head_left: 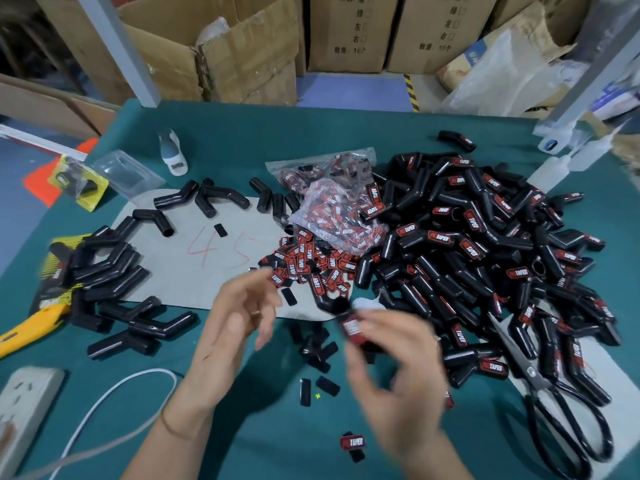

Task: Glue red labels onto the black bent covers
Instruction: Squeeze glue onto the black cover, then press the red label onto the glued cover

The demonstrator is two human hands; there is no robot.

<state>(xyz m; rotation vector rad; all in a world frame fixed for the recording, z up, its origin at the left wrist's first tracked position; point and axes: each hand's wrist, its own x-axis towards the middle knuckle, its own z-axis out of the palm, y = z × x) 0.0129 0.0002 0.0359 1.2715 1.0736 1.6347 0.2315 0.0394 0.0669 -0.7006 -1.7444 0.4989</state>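
While the right hand pinches a black bent cover bearing a red label near the table's front edge, the left hand hovers spread; press the label flat and square.

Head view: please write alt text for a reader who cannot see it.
Over a green table, the right hand holds a black cover with a red label while the left hand hangs open beside it. Labelled covers are piled on the right, plain covers lie left, and loose labels lie between.
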